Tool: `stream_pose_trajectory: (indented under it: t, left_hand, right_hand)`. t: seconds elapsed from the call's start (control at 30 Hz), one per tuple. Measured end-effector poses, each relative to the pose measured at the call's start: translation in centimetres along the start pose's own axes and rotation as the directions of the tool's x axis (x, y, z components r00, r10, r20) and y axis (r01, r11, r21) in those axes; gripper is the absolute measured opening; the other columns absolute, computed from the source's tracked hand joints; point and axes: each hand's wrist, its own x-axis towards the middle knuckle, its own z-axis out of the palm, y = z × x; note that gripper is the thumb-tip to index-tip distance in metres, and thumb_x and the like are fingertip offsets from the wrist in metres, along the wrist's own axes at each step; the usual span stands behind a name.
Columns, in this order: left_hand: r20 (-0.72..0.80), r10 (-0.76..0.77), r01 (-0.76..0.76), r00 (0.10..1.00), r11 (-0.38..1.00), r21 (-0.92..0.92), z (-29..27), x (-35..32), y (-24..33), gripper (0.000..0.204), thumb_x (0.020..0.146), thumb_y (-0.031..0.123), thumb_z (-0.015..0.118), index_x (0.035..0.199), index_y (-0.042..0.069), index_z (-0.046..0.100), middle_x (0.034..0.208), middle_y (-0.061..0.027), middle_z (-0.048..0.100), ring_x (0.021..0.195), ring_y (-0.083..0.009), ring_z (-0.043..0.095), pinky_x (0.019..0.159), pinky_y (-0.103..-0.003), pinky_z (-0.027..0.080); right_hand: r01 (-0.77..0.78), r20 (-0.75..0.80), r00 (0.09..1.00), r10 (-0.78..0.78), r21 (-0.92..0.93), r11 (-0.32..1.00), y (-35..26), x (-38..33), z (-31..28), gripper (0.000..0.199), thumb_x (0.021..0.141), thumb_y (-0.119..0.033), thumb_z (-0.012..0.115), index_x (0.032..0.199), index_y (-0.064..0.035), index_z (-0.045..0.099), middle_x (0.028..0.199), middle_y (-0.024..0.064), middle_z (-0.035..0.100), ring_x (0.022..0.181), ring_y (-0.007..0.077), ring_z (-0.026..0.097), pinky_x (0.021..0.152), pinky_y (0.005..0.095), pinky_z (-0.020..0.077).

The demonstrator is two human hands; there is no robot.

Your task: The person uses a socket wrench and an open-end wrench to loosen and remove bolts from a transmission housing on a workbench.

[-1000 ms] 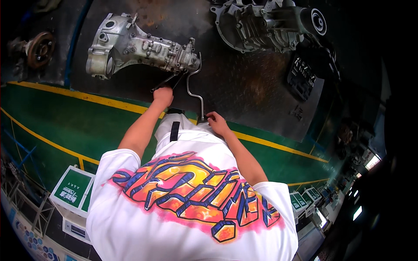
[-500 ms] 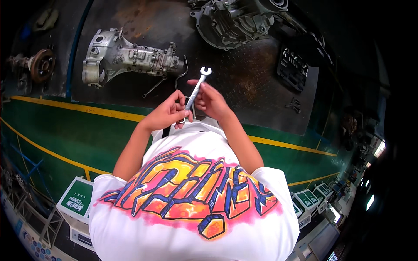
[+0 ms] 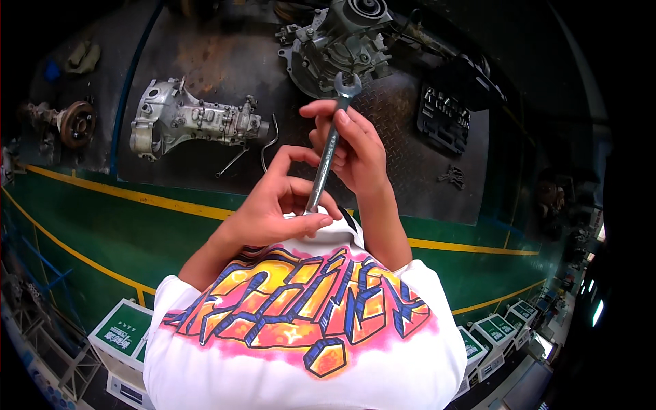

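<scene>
A silver open-end wrench is held up in front of my chest, slanting with its open jaw at the top. My left hand pinches its lower end between thumb and fingers, which hide that end. Higher up, the thumb and fingers of my right hand close on the shaft just below the jaw. Beyond my hands, a grey metal gearbox lies on its side on the dark workbench. A bent metal rod and a thin-handled tool lie beside the gearbox.
A larger metal housing stands at the far middle of the bench. An opened black tool case and several small metal parts lie to the right. A rusty hub is at far left. Behind me are white-and-green boxes.
Both hands have raised the wrench closer to my chest and head, so it looks larger. My right hand has gripped its shaft near the jaw. The view has shifted slightly.
</scene>
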Motion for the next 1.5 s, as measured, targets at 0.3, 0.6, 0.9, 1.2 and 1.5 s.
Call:
stream_pose_trajectory:
  t: [0.3, 0.6, 0.9, 1.2, 1.5]
  left_hand:
    - [0.261, 0.173, -0.127, 0.950, 0.974, -0.186, 4.8, 2.8, -2.1, 0.027, 0.103, 0.008, 0.048, 0.126, 0.004, 0.034, 0.125, -0.0245, 0.062, 0.103, -0.0255, 0.068, 0.081, -0.031, 0.054]
    - [0.231, 0.198, -0.169, 0.953, 0.976, -0.140, 6.1, 3.2, -2.5, 0.022, 0.104, 0.010, 0.046, 0.123, 0.006, 0.037, 0.121, -0.0203, 0.063, 0.099, -0.0204, 0.067, 0.082, -0.031, 0.053]
    - [0.211, -0.017, 0.075, 0.977, 0.959, -0.273, 3.0, 4.3, -2.6, 0.029, 0.107, 0.022, 0.042, 0.121, -0.002, 0.050, 0.097, -0.0126, 0.059, 0.068, -0.0096, 0.052, 0.064, -0.020, 0.044]
    - [-0.205, 0.094, -0.098, 0.974, 0.995, -0.007, -4.4, 11.0, -1.0, 0.027, 0.105, 0.024, 0.051, 0.112, -0.001, 0.058, 0.068, 0.0018, 0.049, 0.050, -0.0023, 0.036, 0.047, -0.019, 0.028]
    - [-0.187, 0.117, -0.041, 0.975, 0.930, 0.366, -6.2, 23.0, -2.4, 0.026, 0.103, 0.025, 0.055, 0.108, 0.000, 0.060, 0.069, -0.0005, 0.059, 0.055, -0.0041, 0.045, 0.051, -0.020, 0.035]
  right_hand:
    - [-0.207, 0.310, 0.925, 0.219, -0.071, 0.976, -0.5, 2.3, 0.4, 0.044, 0.099, -0.030, 0.061, 0.122, 0.0062, 0.063, 0.062, -0.0074, 0.044, 0.056, 0.0030, 0.036, 0.051, 0.0218, 0.0291]
    - [-0.284, 0.484, 0.855, 0.188, 0.134, 0.949, 0.0, 2.2, 0.0, 0.042, 0.100, -0.027, 0.057, 0.121, 0.0099, 0.061, 0.062, -0.0031, 0.045, 0.055, 0.0073, 0.039, 0.051, 0.0250, 0.0314]
    - [0.214, 0.127, 0.969, -0.212, -0.004, 0.977, -4.9, 0.8, -6.5, 0.051, 0.100, -0.027, 0.047, 0.131, 0.0138, 0.052, 0.083, 0.0037, 0.051, 0.075, 0.0117, 0.045, 0.063, 0.0240, 0.0357]
    - [0.144, -0.159, 0.975, -0.154, -0.069, 0.987, -5.6, -4.2, -12.2, 0.041, 0.101, -0.028, 0.051, 0.120, 0.0080, 0.060, 0.085, 0.0084, 0.062, 0.068, 0.0097, 0.060, 0.053, 0.0187, 0.0439]
    - [-0.126, -0.365, 0.922, -0.127, -0.597, 0.792, 1.2, -3.7, -14.6, 0.030, 0.103, -0.027, 0.053, 0.113, -0.0026, 0.069, 0.066, -0.0057, 0.050, 0.054, 0.0027, 0.044, 0.049, 0.0214, 0.0340]
